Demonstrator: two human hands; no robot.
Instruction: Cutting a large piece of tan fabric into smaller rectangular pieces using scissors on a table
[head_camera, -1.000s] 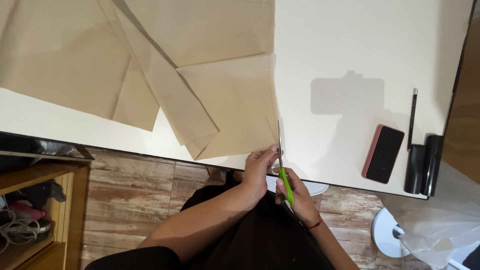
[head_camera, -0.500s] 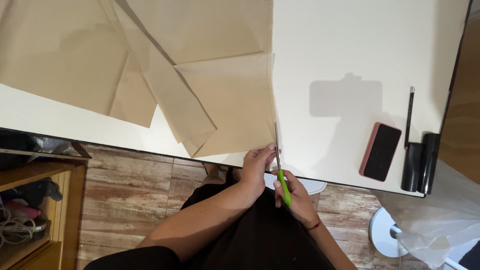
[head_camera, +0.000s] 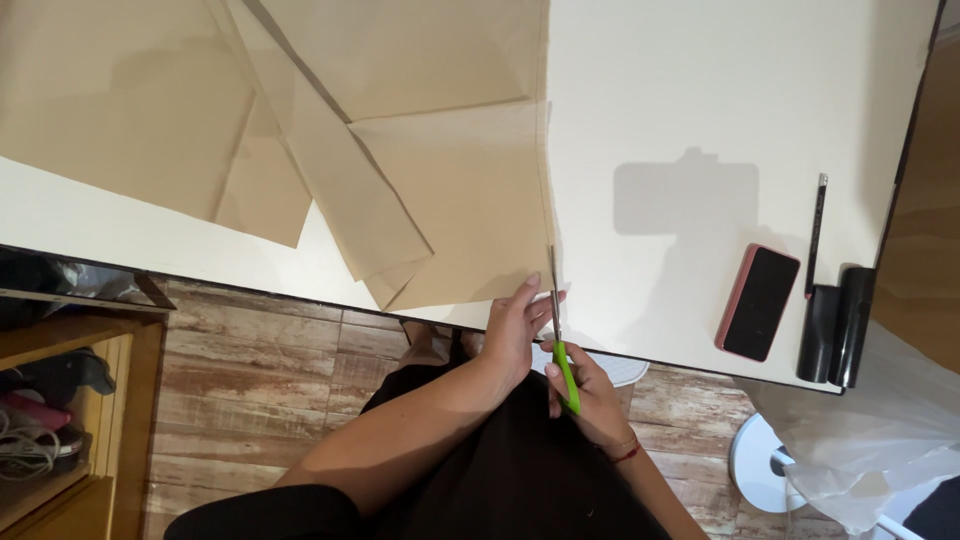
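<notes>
The right hand (head_camera: 592, 392) is gripping green-handled scissors (head_camera: 560, 335) pointing away along the tan fabric sheet's (head_camera: 465, 200) right edge, while the left hand (head_camera: 515, 330) is pinning it just beside the blades.

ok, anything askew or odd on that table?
Mostly tidy. The tan fabric lies in overlapping pieces at skewed angles, its corner hanging past the table edge. The right hand holds green scissors at the fabric's edge, left hand steadying it. Phone sits near the edge.
</notes>
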